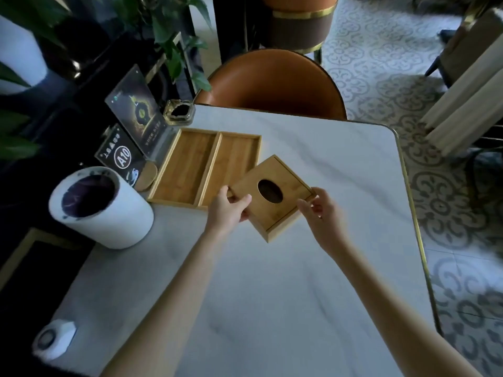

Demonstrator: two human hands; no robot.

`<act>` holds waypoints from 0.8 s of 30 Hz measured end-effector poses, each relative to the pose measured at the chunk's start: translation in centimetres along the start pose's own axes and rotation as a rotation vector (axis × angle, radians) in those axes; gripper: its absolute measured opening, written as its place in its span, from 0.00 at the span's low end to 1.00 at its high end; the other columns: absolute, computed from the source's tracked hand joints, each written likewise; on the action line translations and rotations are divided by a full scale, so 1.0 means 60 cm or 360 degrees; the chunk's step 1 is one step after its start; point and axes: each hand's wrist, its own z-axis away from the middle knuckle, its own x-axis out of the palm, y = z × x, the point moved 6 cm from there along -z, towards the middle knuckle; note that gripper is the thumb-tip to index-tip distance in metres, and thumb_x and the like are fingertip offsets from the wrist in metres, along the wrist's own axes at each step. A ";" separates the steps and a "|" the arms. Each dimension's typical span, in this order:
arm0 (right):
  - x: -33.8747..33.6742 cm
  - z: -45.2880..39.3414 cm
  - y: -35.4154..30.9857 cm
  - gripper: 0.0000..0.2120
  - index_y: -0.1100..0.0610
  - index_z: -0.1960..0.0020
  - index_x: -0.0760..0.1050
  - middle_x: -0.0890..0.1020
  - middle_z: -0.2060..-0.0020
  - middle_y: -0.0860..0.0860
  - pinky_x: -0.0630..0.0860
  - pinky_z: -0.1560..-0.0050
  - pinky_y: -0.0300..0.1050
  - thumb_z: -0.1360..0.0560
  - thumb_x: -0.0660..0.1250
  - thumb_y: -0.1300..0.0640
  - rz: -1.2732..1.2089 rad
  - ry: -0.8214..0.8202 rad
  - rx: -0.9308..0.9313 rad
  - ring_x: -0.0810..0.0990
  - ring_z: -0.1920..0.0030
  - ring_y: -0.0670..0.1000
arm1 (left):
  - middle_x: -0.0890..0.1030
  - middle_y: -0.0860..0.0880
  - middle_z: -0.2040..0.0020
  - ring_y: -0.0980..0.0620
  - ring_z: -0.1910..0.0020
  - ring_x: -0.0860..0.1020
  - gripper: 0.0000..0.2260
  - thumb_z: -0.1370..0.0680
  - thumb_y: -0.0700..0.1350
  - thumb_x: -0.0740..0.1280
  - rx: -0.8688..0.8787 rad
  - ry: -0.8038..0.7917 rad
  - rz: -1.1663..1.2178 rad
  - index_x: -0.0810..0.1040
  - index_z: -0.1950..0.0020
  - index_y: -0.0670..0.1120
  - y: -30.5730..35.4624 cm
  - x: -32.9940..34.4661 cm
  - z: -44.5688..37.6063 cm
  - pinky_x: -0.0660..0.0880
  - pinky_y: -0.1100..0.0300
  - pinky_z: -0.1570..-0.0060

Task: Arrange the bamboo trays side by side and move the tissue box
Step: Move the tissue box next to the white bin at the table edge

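A pale marble-look table [313,281] with a thin gold edge fills most of the view; patterned floor tiles lie to its right and an orange chair [272,83] stands at its far side. Dark plant leaves [168,36] crowd the upper left, where low light hides most detail. A white cylindrical bin [103,208] sits at the table's left edge, its interior too dark to read. Two bamboo trays [206,167] lie side by side, long edges touching, near the far-left corner. The near-right corner of the right tray is covered by the tissue box [272,197], a flat bamboo box with an oval opening on top, turned diagonally to the trays. It appears slightly raised off the table, though this cannot be confirmed. The left hand [227,210] grips the box's left corner, thumb on top and fingers curled beneath. The right hand [321,213] pinches the right corner between thumb and fingertips. Behind the trays stand dark acrylic signs [133,123], one marked A10, and a small glass ashtray [179,111]. A small white device [54,338] at lower left is blurred.
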 end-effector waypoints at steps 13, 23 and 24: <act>0.194 0.137 -0.112 0.17 0.56 0.38 0.72 0.81 0.51 0.56 0.72 0.57 0.43 0.24 0.65 0.52 0.0022 -0.0419 -0.0264 0.79 0.54 0.53 | 0.76 0.43 0.43 0.46 0.52 0.79 0.18 0.25 0.44 0.65 -0.0160 0.0553 0.0074 0.69 0.37 0.40 -0.130 -0.243 0.144 0.80 0.52 0.51; 0.357 0.239 -0.160 0.18 0.56 0.37 0.71 0.80 0.50 0.53 0.69 0.56 0.41 0.25 0.65 0.51 -0.0093 -0.0512 -0.0092 0.77 0.53 0.52 | 0.78 0.40 0.43 0.44 0.50 0.79 0.14 0.25 0.44 0.66 -0.0271 0.0529 -0.0024 0.71 0.41 0.41 -0.218 -0.415 0.159 0.80 0.56 0.58; 0.369 0.244 -0.163 0.18 0.56 0.37 0.71 0.80 0.50 0.54 0.69 0.56 0.42 0.25 0.65 0.51 -0.0112 -0.0516 -0.0062 0.77 0.53 0.52 | 0.78 0.40 0.42 0.43 0.49 0.79 0.15 0.25 0.44 0.66 -0.0283 0.0505 -0.0022 0.71 0.41 0.40 -0.222 -0.426 0.155 0.80 0.55 0.57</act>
